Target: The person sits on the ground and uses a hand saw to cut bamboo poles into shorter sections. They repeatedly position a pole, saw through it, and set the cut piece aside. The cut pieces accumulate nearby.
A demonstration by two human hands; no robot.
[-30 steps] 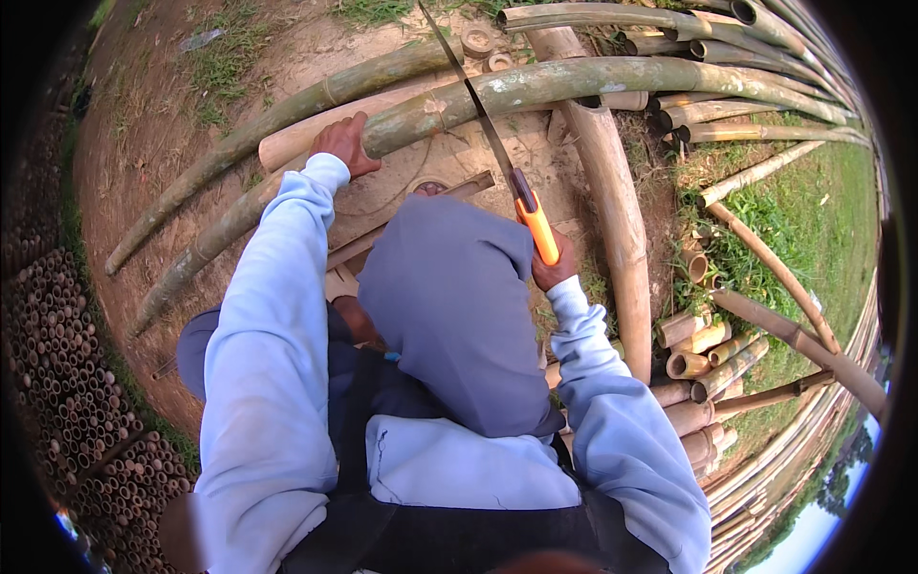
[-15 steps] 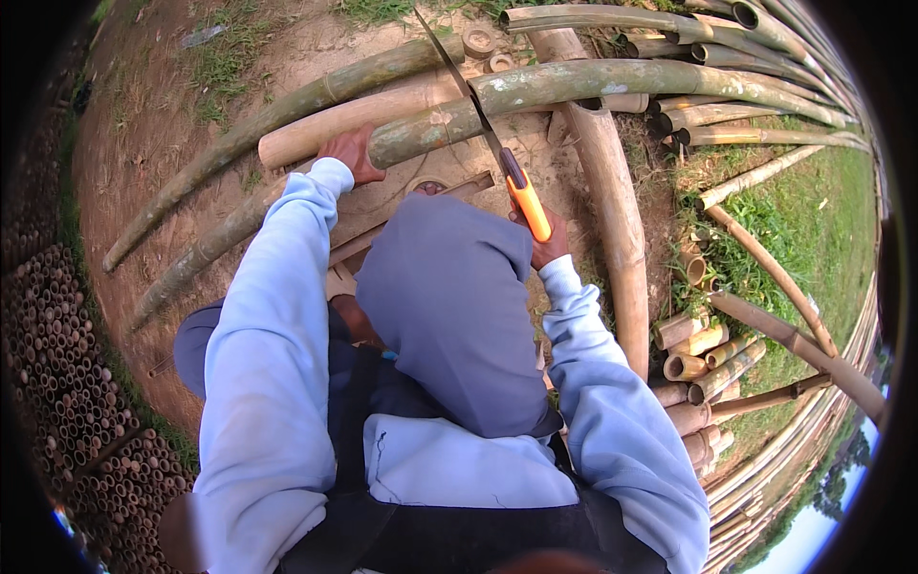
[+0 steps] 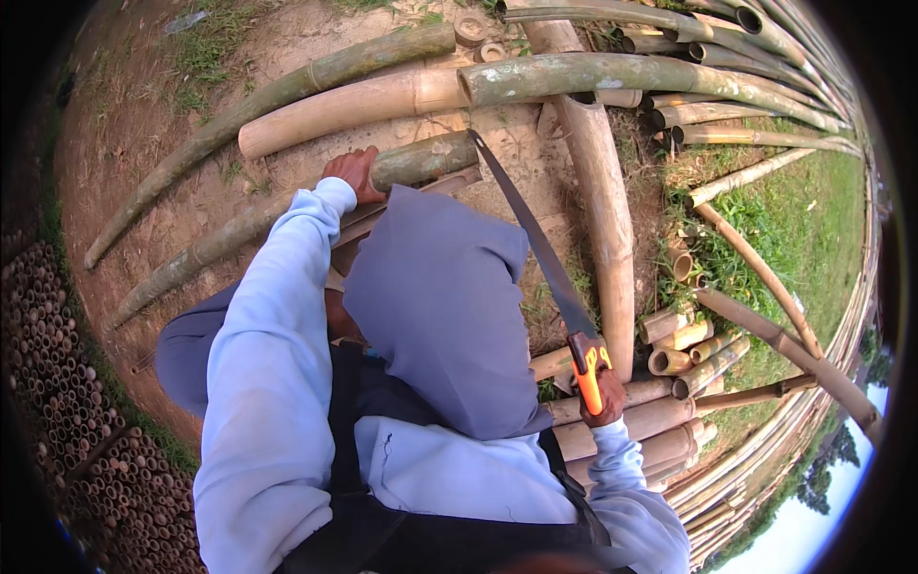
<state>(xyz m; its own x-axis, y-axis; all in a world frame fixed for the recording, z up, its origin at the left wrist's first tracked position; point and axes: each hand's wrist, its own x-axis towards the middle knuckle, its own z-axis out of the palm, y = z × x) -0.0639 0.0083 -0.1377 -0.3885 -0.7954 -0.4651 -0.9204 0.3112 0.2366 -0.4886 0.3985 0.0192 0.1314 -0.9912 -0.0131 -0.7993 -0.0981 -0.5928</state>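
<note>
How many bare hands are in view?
2: the left hand grips a mottled green bamboo pole, left of its cut end; the right hand holds an orange-handled metal handsaw, at lower right.

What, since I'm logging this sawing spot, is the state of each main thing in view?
Held bamboo pole: lying, right end cut
Handsaw: held, tip by that cut end, contact unclear
Left hand: closed around the held pole
Right hand: closed on the saw handle
White-patched green bamboo pole: left end cut, apart from the held one
Short bamboo pieces, lower right: piled on their sides
</note>
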